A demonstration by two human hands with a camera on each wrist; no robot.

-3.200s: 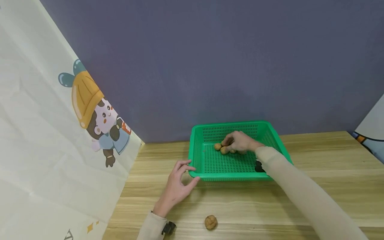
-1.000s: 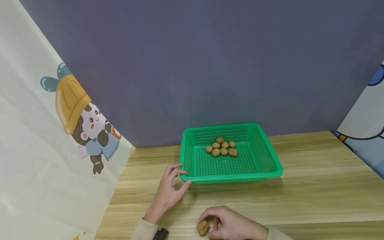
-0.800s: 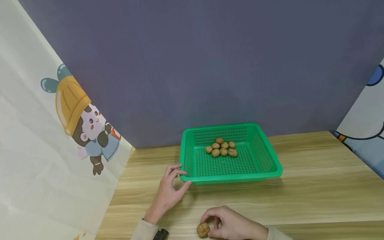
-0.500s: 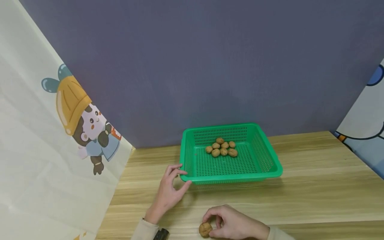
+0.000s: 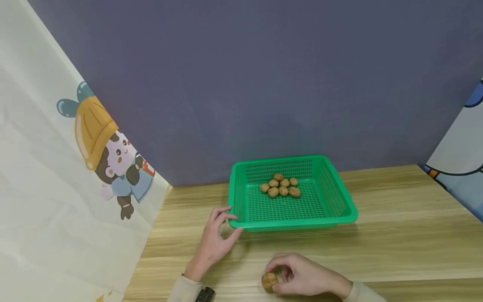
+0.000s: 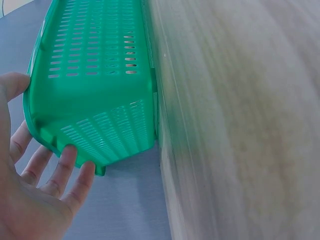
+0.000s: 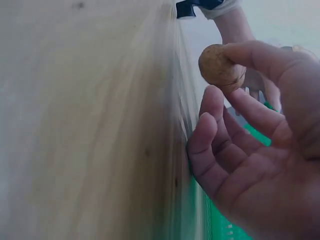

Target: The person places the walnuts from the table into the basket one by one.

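My right hand (image 5: 302, 274) pinches a brown walnut (image 5: 269, 282) between thumb and index finger, in front of the basket. In the right wrist view the walnut (image 7: 218, 67) shows at the fingertips, the other fingers loosely bent beneath. My left hand (image 5: 214, 243) holds the near left corner of a green plastic basket (image 5: 294, 224). The left wrist view shows its thumb at the rim and its fingertips (image 6: 67, 155) against the outer wall of the basket (image 6: 80, 95). Several walnuts (image 5: 283, 191) lie grouped in the basket, toward the back left.
The basket stands on a wood-grain table (image 5: 396, 235), close to a dark grey-blue back panel (image 5: 264, 84). A white sheet with a cartoon figure (image 5: 120, 155) borders the left side. Another printed sheet (image 5: 456, 142) stands at the right.
My right hand has left the basket, come to the walnut lying in front and taken it between thumb and finger. Lately hand and walnut have shifted right and slightly away. The left hand stays.
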